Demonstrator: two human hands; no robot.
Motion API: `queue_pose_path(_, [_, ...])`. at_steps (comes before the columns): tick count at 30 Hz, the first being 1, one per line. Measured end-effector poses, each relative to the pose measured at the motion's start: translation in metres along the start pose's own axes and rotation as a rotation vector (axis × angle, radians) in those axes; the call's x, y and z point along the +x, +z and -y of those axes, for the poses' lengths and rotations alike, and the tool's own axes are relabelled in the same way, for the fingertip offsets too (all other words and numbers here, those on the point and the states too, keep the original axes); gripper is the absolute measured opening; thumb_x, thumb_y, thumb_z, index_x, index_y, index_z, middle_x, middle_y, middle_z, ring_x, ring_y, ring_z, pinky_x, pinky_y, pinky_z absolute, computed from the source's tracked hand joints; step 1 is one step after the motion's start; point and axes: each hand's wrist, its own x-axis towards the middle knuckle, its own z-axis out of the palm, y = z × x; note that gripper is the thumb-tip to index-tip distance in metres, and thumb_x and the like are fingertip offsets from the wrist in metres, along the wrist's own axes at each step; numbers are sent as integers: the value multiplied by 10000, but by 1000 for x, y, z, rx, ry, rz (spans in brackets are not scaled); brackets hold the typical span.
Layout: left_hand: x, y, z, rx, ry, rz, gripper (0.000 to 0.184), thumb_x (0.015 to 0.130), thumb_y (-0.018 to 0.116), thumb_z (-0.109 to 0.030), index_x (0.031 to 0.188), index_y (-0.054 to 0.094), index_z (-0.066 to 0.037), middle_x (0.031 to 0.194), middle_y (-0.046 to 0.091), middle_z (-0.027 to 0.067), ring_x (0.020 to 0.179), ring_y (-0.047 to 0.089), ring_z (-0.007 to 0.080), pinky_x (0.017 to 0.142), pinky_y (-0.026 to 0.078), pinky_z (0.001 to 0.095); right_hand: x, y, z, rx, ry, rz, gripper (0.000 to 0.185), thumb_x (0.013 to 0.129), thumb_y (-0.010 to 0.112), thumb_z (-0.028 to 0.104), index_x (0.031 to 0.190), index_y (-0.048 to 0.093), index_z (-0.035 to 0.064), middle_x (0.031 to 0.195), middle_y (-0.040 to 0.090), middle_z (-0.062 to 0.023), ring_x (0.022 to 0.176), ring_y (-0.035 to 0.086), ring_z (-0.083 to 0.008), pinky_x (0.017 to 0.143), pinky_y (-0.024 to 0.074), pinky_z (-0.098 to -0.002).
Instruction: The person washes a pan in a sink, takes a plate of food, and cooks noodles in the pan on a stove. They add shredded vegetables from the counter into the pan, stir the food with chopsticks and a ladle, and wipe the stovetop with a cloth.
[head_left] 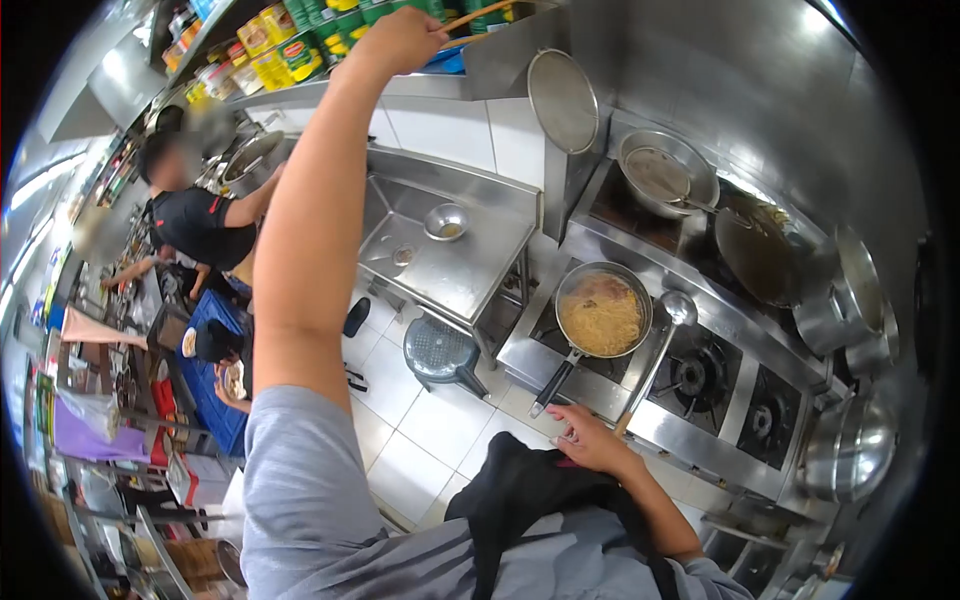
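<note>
My left hand point(398, 42) is raised to the shelf at the top, its fingers closed around a thin wooden stick point(480, 14). A second wooden stick point(462, 41) lies close beside it; whether the hand holds that too, I cannot tell. Low in front of me, my right hand point(592, 440) is open, fingers loosely bent, near the black handle point(553, 385) of a frying pan. Noodles in brownish liquid point(602, 318) fill this pan point(646, 308) on the stove. Just beyond the right hand, a long-handled ladle point(679, 308) rests across the stove front, its wooden end partly hidden.
Cans point(300, 55) line the shelf. A strainer point(563, 102) hangs beside the stove point(630, 385). Pots and a wok point(757, 258) stand behind the burners. A steel sink table point(480, 270) holds a bowl point(446, 222). A plastic stool point(440, 350) stands below. Co-workers point(205, 225) are at left.
</note>
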Motion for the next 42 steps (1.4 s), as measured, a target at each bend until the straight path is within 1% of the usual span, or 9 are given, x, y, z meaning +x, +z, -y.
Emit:
queue_pose_path(9, [-68, 0, -31, 279, -373, -287, 336, 931, 503, -382, 1146, 692, -206, 1165, 675, 126, 1091, 626, 355, 899, 506, 474, -33, -39, -31, -69, -110, 206, 486, 872, 666, 181, 1321, 498, 99, 1154, 553, -152, 845, 616, -249, 808, 508, -367])
queue_pose_path(15, [5, -7, -24, 848, 129, 274, 317, 923, 409, -201, 1064, 655, -60, 992, 692, 183, 887, 679, 359, 803, 546, 467, -60, -59, -64, -19, -100, 271, 481, 870, 673, 187, 1310, 506, 89, 1136, 567, -148, 834, 616, -235, 784, 515, -358])
queue_pose_path(20, [-17, -2, -27, 1098, 356, -336, 263, 857, 519, -170, 844, 703, 18, 832, 712, 154, 800, 694, 299, 703, 568, 447, -67, -58, -74, 26, -55, 345, 495, 859, 680, 173, 1315, 507, 86, 1116, 586, -136, 800, 619, -206, 739, 524, -327])
queue_pose_path(21, [-47, 11, -48, 295, 224, -829, 236, 822, 572, -224, 830, 710, -34, 879, 709, 168, 840, 685, 351, 708, 560, 463, -68, -54, -80, 35, -54, 340, 498, 853, 681, 162, 1313, 510, 82, 1101, 590, -139, 788, 615, -194, 735, 524, -321])
queue_pose_path(22, [-95, -7, -77, 14, -52, -398, 341, 901, 544, -351, 1082, 736, -135, 1128, 671, 233, 990, 667, 410, 905, 514, 473, -67, -47, -94, 57, -91, 352, 487, 856, 681, 158, 1308, 517, 85, 1085, 593, -131, 789, 610, -180, 721, 526, -313])
queue_pose_path(27, [-342, 109, -123, -144, -7, -675, 153, 881, 604, -143, 972, 688, -53, 890, 669, 150, 892, 633, 326, 803, 480, 446, -56, -5, -156, 195, 116, 542, 428, 904, 627, 117, 1315, 513, 71, 1121, 598, -88, 891, 597, -158, 778, 522, -298])
queue_pose_path(30, [-521, 206, -113, -347, -448, 14, 209, 904, 547, -180, 1024, 658, -51, 864, 646, 182, 893, 622, 369, 744, 478, 507, -66, 26, -236, 80, -120, 742, 438, 922, 605, 253, 1316, 532, 78, 1144, 620, -84, 942, 603, -199, 808, 495, -340])
queue_pose_path(34, [-770, 257, -157, -367, -1080, 656, 412, 862, 612, -287, 1256, 622, -166, 1206, 644, 152, 1139, 601, 342, 955, 483, 474, -80, 52, -281, 17, 569, 849, 454, 928, 587, 284, 1330, 514, 86, 1174, 606, -93, 977, 592, -223, 827, 488, -371])
queue_pose_path(42, [-1041, 118, -248, -406, -1542, -45, 435, 875, 599, -280, 1258, 614, -74, 1128, 670, 195, 1032, 637, 359, 910, 493, 433, -48, 134, -261, -227, 748, 891, 489, 940, 552, 345, 1357, 479, 101, 1236, 580, -110, 1045, 569, -271, 865, 472, -435])
